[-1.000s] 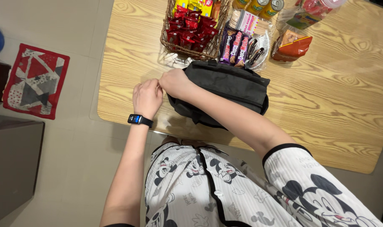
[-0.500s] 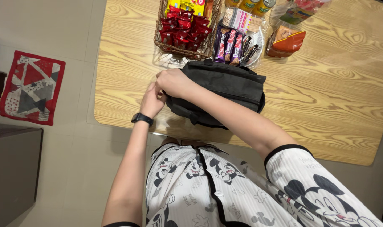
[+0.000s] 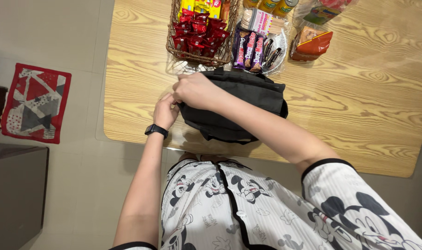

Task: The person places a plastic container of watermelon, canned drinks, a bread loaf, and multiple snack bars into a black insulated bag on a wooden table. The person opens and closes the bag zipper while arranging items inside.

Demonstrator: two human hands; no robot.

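Bright, even indoor light from overhead. Soft shadow under black bag [image 3: 238,106] on near side of wooden table [image 3: 359,102]. Mild glare on clear snack wrappers [image 3: 278,51] at far edge. Focus sharp throughout; slight wide-angle stretch at frame corners.

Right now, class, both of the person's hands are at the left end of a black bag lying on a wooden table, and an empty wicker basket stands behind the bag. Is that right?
Not quite: the wicker basket is not empty; the head view shows it filled with red and yellow snack packets. The rest holds: left hand and right hand meet at the left end of the black bag on the wooden table.
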